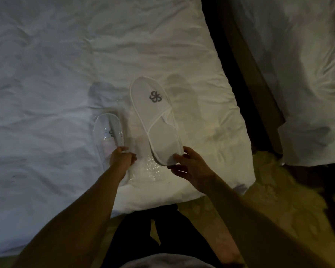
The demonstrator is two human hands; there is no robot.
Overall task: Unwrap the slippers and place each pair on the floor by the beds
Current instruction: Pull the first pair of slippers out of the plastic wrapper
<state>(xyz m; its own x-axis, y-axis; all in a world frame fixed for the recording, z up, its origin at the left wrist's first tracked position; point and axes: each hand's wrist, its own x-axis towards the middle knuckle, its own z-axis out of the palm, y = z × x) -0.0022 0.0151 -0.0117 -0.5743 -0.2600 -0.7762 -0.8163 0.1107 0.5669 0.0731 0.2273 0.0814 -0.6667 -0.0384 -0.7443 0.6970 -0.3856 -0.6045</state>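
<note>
- White slipper (156,120) bears a grey looping logo; no readable lettering.
- Right hand (190,167) pinches its heel.
- Left hand (122,157) grips the plastic-wrapped slipper (108,132) on the bed (46,74).

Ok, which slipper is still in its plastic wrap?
The slipper by the left hand, lying on the bed: glossy plastic covers that left slipper. The right hand holds the bare slipper.

White slipper (155,120) with grey swirl logo (155,96); clear glossy wrapper (112,132); white creased bedsheet (46,74); yellowish patterned carpet (269,186); dark trousers (172,235).
</note>
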